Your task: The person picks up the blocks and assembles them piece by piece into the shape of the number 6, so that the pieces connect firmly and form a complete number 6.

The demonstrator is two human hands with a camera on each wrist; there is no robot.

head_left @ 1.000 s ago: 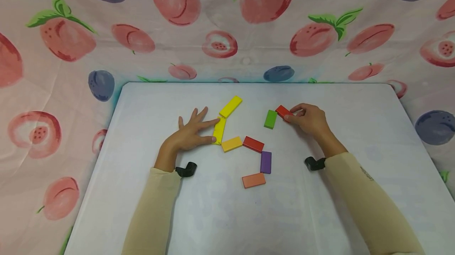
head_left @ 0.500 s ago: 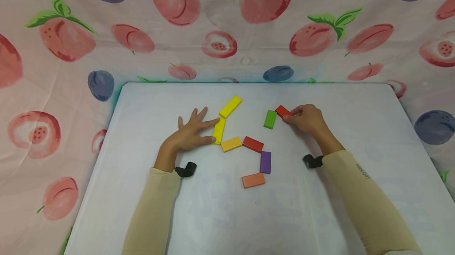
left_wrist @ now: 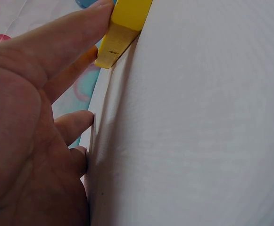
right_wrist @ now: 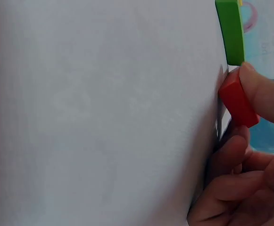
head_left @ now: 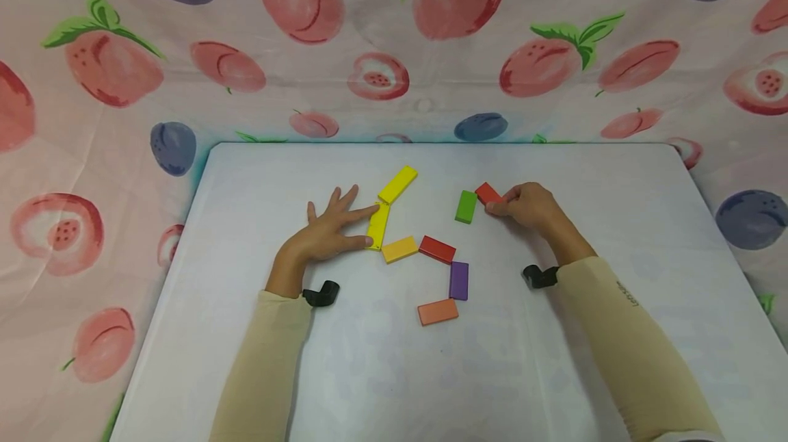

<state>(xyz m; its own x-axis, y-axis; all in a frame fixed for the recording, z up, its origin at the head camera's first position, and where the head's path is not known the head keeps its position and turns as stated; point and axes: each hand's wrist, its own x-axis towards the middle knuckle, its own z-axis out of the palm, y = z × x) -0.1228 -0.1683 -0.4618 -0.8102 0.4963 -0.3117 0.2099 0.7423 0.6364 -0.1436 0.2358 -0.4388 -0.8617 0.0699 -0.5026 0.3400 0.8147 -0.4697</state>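
Note:
My right hand [head_left: 532,206] pinches a flat red block [head_left: 489,193] between thumb and fingers at its right end. The far left corner of that block meets or nearly meets a green block [head_left: 466,207]. In the right wrist view the thumb lies along one side of the red block [right_wrist: 239,99]. My left hand [head_left: 326,231] is spread, with straight thumb and index finger touching the left side of a yellow block [head_left: 379,224]. The left wrist view shows the thumb against this yellow block [left_wrist: 127,26]. A second yellow block [head_left: 397,184] lies angled at its far end.
From the near yellow block, a chain runs rightward and towards me: an orange-yellow block [head_left: 400,250], a dark red block [head_left: 438,249], a purple block [head_left: 458,281] and an orange block [head_left: 438,312]. All lie on the white tabletop [head_left: 369,373]. A fruit-patterned cloth [head_left: 443,100] hangs behind.
The right hand and forearm have shifted slightly left, with the red block staying beside the green one. The left hand holds its place at the yellow block.

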